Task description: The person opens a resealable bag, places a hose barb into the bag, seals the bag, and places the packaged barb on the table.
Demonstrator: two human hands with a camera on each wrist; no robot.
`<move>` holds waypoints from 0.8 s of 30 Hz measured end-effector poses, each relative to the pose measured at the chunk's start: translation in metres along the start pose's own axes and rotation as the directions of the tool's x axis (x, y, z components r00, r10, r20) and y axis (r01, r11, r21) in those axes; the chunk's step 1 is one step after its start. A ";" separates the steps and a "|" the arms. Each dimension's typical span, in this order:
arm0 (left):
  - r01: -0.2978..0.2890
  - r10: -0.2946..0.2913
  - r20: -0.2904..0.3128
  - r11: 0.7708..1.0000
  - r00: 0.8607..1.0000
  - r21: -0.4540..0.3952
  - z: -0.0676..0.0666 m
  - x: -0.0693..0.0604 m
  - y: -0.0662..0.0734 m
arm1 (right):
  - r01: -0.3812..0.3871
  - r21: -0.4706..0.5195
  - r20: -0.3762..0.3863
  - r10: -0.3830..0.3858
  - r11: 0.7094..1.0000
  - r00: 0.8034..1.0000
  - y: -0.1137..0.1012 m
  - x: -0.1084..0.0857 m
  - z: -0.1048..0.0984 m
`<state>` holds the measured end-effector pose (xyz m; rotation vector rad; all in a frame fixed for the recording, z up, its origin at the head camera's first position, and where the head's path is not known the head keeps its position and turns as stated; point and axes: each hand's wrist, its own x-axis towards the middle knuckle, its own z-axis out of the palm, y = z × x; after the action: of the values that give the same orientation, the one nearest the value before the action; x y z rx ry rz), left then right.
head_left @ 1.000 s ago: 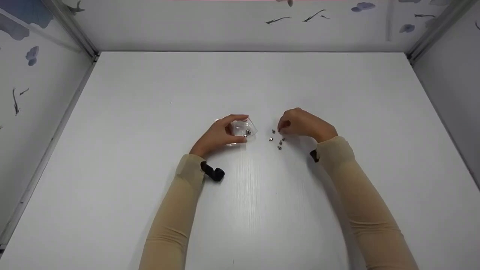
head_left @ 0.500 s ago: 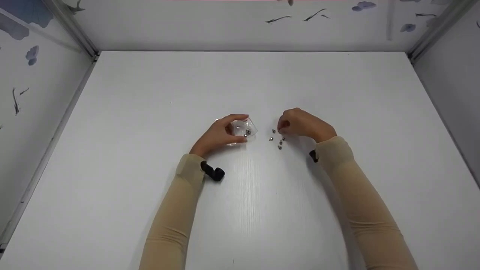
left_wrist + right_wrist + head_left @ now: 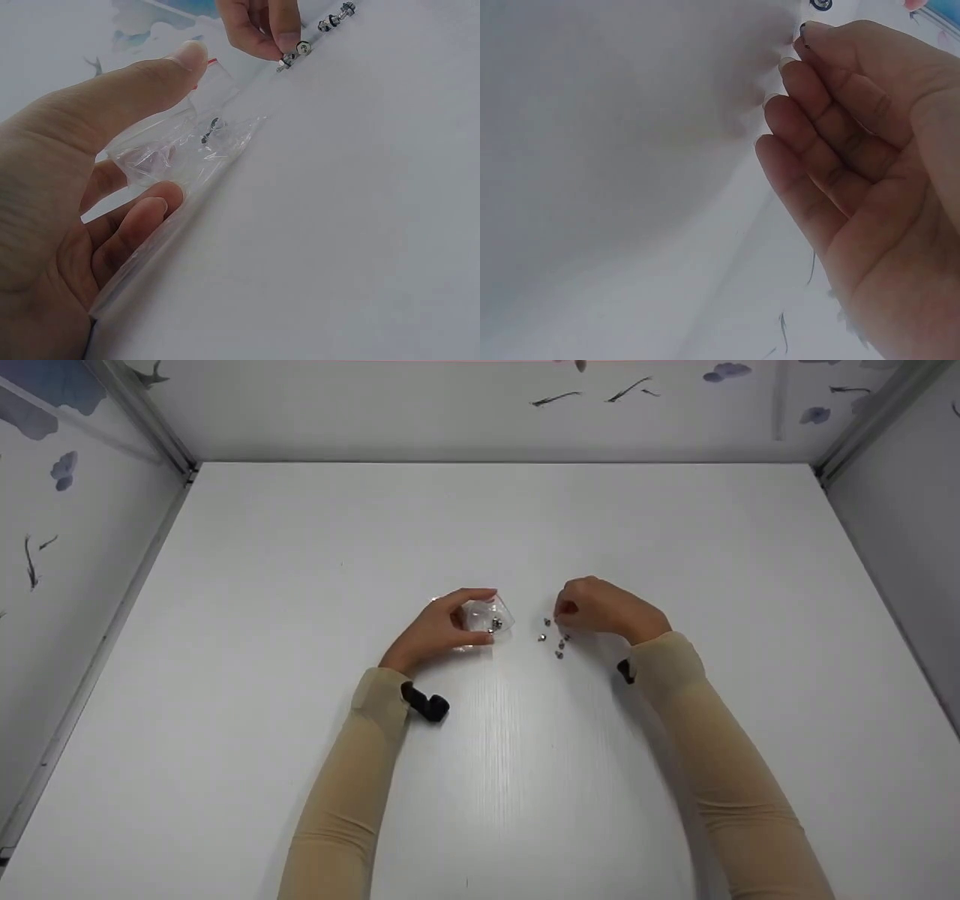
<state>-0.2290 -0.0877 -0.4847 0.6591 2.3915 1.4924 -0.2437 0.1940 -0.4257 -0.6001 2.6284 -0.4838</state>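
Your right wrist view shows a screw (image 3: 804, 32) pinched between fingers of your right hand (image 3: 609, 607), which the head view hides. Your left hand (image 3: 433, 631) holds the clear bag (image 3: 478, 619) between widely spread thumb and fingers; loose screws (image 3: 561, 645) lie on the bench (image 3: 300, 540) just beside your right fingers.

White tabletop (image 3: 480, 795) with small metal screws (image 3: 561, 645) in a cluster near a clear bag (image 3: 478, 617).

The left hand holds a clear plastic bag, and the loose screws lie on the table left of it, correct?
Not quite: the head view shows the loose screws on the table right of the clear plastic bag; the left hand does hold it.
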 end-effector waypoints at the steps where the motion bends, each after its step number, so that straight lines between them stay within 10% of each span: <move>1: 0.001 -0.001 0.000 1.000 1.000 0.002 0.000 0.000 0.000 | -0.004 -0.001 0.001 0.004 1.000 1.000 0.000 0.000 0.000; 24: 0.010 -0.010 0.000 1.000 1.000 -0.005 0.000 0.001 0.004 | 0.028 0.046 -0.011 -0.028 0.999 1.000 -0.010 0.001 -0.009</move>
<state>-0.2285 -0.0859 -0.4815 0.6446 2.3861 1.4938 -0.2458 0.1875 -0.4141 -0.6225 2.6139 -0.5558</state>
